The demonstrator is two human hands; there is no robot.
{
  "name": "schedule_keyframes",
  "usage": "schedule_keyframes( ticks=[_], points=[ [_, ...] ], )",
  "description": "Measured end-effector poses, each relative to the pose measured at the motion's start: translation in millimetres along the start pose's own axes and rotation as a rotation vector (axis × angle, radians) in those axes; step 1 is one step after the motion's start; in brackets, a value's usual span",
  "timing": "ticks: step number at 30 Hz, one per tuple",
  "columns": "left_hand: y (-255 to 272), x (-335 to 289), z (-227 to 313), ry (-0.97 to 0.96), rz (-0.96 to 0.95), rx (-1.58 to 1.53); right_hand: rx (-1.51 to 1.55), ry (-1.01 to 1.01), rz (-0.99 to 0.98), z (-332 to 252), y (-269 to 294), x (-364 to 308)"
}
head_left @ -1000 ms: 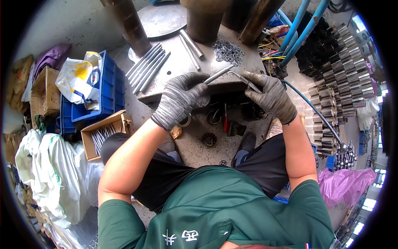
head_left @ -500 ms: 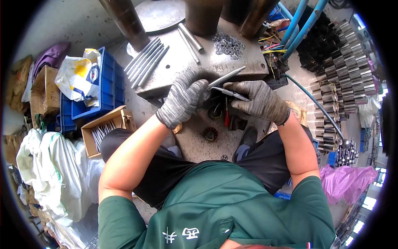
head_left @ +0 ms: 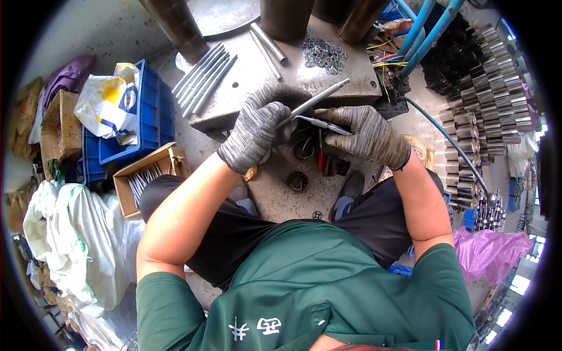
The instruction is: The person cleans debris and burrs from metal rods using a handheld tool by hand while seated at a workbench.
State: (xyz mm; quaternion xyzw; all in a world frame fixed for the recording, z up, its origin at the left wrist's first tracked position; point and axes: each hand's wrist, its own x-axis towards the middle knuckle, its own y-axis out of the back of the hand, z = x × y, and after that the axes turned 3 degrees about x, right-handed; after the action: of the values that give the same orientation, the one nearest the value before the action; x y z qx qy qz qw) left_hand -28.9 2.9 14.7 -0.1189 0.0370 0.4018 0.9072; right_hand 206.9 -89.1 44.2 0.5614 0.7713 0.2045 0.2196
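My left hand (head_left: 255,126), in a grey knit glove, is closed around a slim metal shaft (head_left: 321,97). The shaft slants up to the right, its far end free in front of the bench edge. In my right hand (head_left: 370,136), gloved too, are slender metal pliers (head_left: 323,124) with a bent tip. That tip points left and lies close beside the shaft near my left fingers; whether they touch I cannot tell. Behind my hands, a heap of small metal rings (head_left: 324,55) rests on the metal bench (head_left: 252,88).
Several shafts (head_left: 205,79) lie side by side at the bench's left, with two thicker rods (head_left: 268,44) nearby. Left of my knee stands a cardboard box of thin metal pieces (head_left: 143,181), beside a blue crate (head_left: 155,117). Stacked metal cylinders (head_left: 492,88) fill the right. A red-handled tool (head_left: 321,158) is below.
The shaft in my left hand has swung to a steeper slant, and more of its length shows. My right hand has barely moved with the pliers. The whole view has shifted slightly.
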Motion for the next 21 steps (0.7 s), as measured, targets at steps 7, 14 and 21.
schedule_keyframes(
  ticks=[7,14,21],
  points=[
    [-2,-1,3,-0.012,0.001,-0.023,-0.002,0.016,0.007,-4,0,-1],
    [-3,-2,8,0.024,-0.01,-0.079,-0.003,-0.017,0.012,-6,-2,-3],
    [2,3,4,0.04,-0.071,-0.333,-0.228,0.182,0.127,3,-12,0]
  ],
)
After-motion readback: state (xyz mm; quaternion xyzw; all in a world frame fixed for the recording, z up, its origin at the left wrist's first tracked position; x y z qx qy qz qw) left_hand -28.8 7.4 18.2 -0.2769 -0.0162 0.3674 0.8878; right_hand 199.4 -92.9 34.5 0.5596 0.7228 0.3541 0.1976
